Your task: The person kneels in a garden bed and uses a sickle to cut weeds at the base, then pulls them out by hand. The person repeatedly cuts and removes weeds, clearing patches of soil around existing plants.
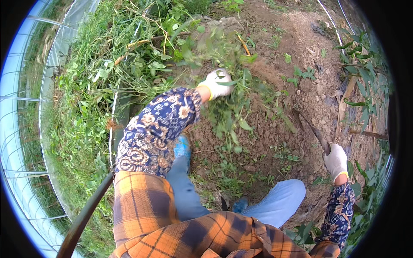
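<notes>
My left hand [218, 84], in a white glove, is closed on a bunch of pulled green weeds [234, 103] above the soil. The weeds are smeared by motion, and some leaves cover part of the glove. Low on the right, my right hand [336, 161], also gloved, grips the dark wooden handle of a sickle-like hand tool [319, 136]. Its thin far end points up and left, close to the ground; the blade's exact shape is hard to make out.
A thick heap of cut weeds [99, 73] lies at left beside a white pipe. Pepper plants [359, 103] with green pods line the right edge. Bare brown soil [262, 142] with small weeds lies between my legs and the heap. Plastic sheeting [19, 103] curves at far left.
</notes>
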